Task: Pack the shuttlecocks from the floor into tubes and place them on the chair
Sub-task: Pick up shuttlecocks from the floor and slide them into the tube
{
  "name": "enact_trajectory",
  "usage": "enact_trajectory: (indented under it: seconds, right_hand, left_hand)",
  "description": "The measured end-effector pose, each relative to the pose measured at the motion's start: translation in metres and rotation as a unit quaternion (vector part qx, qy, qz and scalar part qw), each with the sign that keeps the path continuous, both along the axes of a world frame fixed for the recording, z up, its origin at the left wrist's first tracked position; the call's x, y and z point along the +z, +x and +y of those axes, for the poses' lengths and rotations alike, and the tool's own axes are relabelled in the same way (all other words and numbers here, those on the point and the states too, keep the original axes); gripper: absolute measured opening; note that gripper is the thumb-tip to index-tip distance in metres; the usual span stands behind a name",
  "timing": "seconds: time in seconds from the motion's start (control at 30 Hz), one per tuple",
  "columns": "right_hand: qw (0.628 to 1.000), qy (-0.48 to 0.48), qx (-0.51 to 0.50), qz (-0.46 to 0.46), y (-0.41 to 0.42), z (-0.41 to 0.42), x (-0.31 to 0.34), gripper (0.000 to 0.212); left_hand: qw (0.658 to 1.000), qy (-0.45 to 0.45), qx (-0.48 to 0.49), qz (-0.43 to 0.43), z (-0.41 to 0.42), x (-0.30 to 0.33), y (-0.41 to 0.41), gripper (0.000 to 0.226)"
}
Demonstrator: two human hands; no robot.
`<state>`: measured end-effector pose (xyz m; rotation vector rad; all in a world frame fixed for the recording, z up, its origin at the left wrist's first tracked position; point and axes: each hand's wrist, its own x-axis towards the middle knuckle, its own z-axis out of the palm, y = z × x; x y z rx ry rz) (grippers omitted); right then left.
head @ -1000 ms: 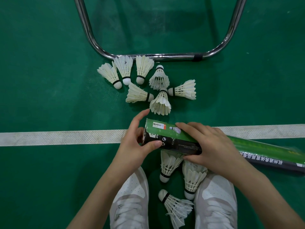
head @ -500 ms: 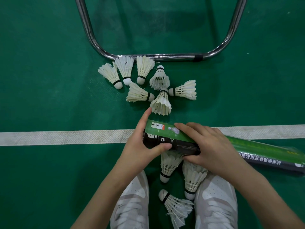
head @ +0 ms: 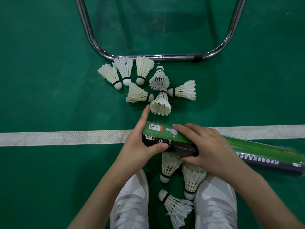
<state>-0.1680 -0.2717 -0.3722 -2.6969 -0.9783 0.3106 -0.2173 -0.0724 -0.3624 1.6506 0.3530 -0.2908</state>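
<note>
Both hands hold a green-and-black tube point(head: 173, 142) lying across a white floor line point(head: 66, 138): left hand point(head: 138, 144) at its end, index finger extended; right hand point(head: 206, 146) gripping just beside. Seven shuttlecocks point(head: 160, 103) lie beyond the hands, three below, perhaps touching the tube.

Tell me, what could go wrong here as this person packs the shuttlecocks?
The tube is held low over two shuttlecocks lying under it, so lowering it might crush their feathers. Another shuttlecock lies between the shoes, where a shifted foot could step on it. The left hand covers the tube's end, so nothing can go in yet.
</note>
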Motion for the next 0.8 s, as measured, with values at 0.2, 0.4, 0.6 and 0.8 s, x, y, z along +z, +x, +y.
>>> enact_trajectory:
  seconds: [0.2,0.4,0.6,0.8]
  right_hand:
    - [1.0,-0.009,-0.002,0.008,0.0,0.002,0.001,0.096]
    - [0.999,-0.015,-0.015,0.028,0.002,0.002,0.002,0.095]
    - [0.996,-0.027,-0.016,0.088,0.007,0.003,0.009,0.088]
    - [0.995,-0.037,-0.012,0.092,0.008,0.004,0.012,0.088]
  left_hand:
    - [1.0,-0.008,-0.011,-0.004,0.001,0.001,0.001,0.097]
    - [0.998,-0.021,0.053,-0.013,0.012,0.003,0.003,0.079]
    - [0.987,0.054,0.137,-0.056,0.044,-0.011,0.022,0.058]
    - [0.98,0.102,0.148,-0.081,0.05,-0.025,0.048,0.055]
